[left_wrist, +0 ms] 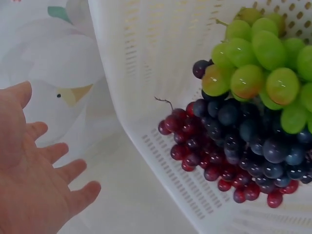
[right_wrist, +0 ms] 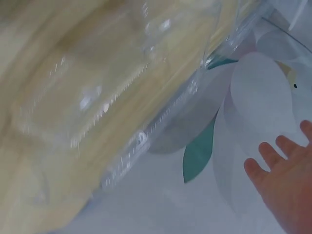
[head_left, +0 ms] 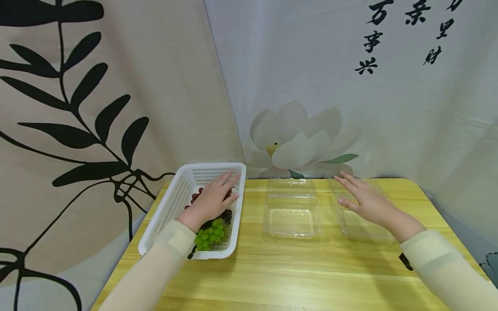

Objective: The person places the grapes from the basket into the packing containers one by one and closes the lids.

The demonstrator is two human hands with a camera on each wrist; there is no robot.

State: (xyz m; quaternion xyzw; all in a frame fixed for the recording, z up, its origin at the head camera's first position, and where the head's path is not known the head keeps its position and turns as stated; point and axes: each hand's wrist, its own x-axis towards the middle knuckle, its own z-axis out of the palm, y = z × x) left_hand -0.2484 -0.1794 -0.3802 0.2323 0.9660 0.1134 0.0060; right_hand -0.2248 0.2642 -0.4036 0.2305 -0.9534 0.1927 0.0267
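Observation:
My left hand [head_left: 212,199] hovers over the white plastic basket [head_left: 161,218], its fingers spread and holding nothing. Inside the basket lie green grapes [left_wrist: 265,53], dark blue-black grapes [left_wrist: 243,131] and red grapes [left_wrist: 195,151]; in the head view the hand and wrist hide part of them. My right hand [head_left: 367,201], fingers extended and nothing in them, is above a clear plastic box [head_left: 362,229] on the right. Another clear plastic box [head_left: 292,222] stands between the basket and that box, its lid part folded back.
Everything stands on a wooden table [head_left: 311,276] with rounded far corners. Right behind it hangs a pale curtain [head_left: 303,86] with a printed lotus and dark writing. On the left, the cloth [head_left: 175,86] bears black leaf shapes.

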